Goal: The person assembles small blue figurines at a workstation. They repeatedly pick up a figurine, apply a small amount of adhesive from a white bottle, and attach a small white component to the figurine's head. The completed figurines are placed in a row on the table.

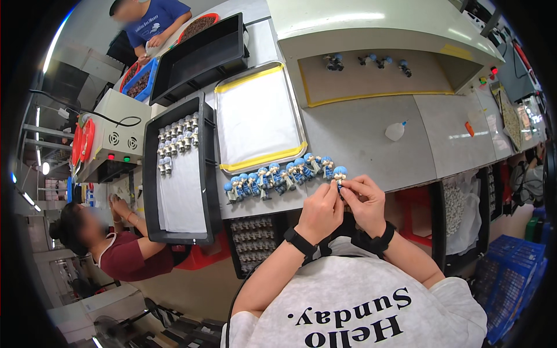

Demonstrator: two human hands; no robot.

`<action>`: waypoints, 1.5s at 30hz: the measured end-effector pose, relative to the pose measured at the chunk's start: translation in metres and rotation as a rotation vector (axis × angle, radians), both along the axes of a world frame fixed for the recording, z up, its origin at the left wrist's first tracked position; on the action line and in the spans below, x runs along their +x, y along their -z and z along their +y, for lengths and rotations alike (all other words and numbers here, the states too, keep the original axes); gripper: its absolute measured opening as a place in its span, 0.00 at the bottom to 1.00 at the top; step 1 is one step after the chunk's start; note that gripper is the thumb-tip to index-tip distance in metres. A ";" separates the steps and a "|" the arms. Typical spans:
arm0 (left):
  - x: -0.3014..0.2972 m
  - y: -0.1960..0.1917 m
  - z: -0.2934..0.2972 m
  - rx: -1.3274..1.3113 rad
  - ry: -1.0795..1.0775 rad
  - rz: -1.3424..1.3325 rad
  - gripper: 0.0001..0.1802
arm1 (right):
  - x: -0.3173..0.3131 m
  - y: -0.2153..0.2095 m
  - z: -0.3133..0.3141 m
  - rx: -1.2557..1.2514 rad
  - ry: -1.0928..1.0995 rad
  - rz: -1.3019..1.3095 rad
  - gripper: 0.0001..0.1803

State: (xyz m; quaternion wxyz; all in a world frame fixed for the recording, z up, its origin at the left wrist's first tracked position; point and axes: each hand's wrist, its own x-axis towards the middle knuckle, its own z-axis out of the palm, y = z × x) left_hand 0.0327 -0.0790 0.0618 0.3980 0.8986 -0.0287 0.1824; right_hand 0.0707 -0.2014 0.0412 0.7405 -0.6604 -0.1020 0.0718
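Note:
A small blue-haired toy figurine point(340, 172) is pinched between the fingertips of both my hands, just over the table's front edge. My left hand point(320, 212) is closed on its lower part from the left. From the right, the thumb and fingers of my right hand point(366, 203) close on the same figurine; its legs are mostly hidden by my fingers. Left of my hands, several like figurines point(268, 178) stand or lean in a crowded row along the table edge. Behind that row lies a metal tray point(304, 134) lined with white sheet and yellow tape.
A black crate point(210, 168) with several pale-haired figurines stands at left, an empty-looking black crate point(200, 64) beyond it. Ahead, a cream machine point(371, 29) has figurines in its opening. A white bottle point(395, 131) stands at right. Two other people work at far left and left.

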 end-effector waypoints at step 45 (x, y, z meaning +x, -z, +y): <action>0.353 0.092 0.051 0.154 -0.322 0.153 0.19 | 0.000 0.070 -0.143 -0.288 0.350 0.310 0.10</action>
